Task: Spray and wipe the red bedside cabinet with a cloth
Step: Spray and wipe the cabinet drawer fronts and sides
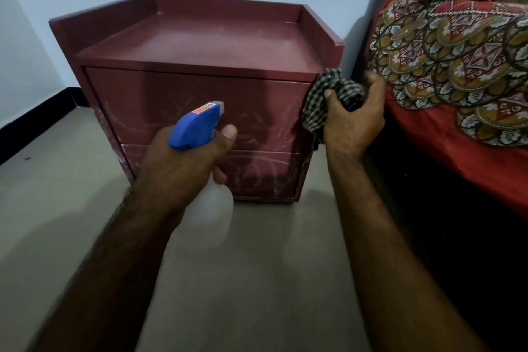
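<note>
Red bedside cabinet (200,46) stands on floor (257,266) beside bed (457,157), drawer fronts streaked white. Left hand (183,168) fingers curled round neck of spray bottle (197,126), nozzle aimed at upper drawer front. Right hand (354,123) fingers bunch checked cloth (328,94) just beside cabinet's right edge. Risk: spray aimed too far right mists patterned bedcover (457,51); loose cloth tail may drag on floor.

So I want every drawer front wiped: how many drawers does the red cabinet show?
2. The upper drawer sits just under the cabinet top; the lower drawer is beneath it, near the floor, partly covered by the left hand holding the spray bottle.
</note>
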Available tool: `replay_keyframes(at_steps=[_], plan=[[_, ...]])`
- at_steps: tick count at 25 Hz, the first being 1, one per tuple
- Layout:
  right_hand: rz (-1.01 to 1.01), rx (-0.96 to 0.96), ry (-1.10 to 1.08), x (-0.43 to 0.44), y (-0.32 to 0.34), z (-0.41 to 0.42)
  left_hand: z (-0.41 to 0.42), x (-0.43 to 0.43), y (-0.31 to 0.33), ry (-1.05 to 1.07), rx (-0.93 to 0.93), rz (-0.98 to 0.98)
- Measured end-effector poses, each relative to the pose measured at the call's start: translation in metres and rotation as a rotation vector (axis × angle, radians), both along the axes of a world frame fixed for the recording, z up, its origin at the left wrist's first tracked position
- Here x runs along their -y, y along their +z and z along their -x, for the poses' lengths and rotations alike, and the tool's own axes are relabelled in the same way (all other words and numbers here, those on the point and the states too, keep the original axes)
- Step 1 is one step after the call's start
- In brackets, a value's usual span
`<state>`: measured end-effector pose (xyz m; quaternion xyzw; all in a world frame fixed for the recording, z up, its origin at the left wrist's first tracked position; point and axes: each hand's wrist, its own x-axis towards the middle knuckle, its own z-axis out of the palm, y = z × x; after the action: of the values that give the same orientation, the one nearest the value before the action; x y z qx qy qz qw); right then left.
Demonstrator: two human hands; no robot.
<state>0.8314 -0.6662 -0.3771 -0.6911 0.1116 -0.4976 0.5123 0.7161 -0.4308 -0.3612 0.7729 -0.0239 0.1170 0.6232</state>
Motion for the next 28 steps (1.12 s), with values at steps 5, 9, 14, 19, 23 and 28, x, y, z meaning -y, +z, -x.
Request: replay_keyframes(at_steps=[5, 9, 14, 19, 23, 28], plan=[[-0.005, 0.066, -0.015, -0.003, 0.012, -0.005, 0.002, -0.001, 0.0, -0.002, -0.01, -0.028], [0.027, 0.111, -0.007, -0.005, 0.023, -0.008, 0.001, -0.002, -0.003, 0.019, -0.009, -0.012], [-0.014, 0.015, 0.035, -0.003, -0.007, 0.002, 0.0, -0.001, -0.004, 0.013, -0.005, 0.001], [-0.026, 0.089, 0.002, 0.0, 0.015, -0.006, -0.001, 0.004, -0.009, 0.0, -0.02, -0.022], [-0.014, 0.015, 0.019, 0.006, 0.0, -0.001, -0.003, 0.008, -0.007, 0.001, -0.037, -0.006], [-0.049, -0.008, 0.009, 0.005, -0.016, 0.0, 0.002, 0.009, -0.009, -0.015, -0.026, 0.007]])
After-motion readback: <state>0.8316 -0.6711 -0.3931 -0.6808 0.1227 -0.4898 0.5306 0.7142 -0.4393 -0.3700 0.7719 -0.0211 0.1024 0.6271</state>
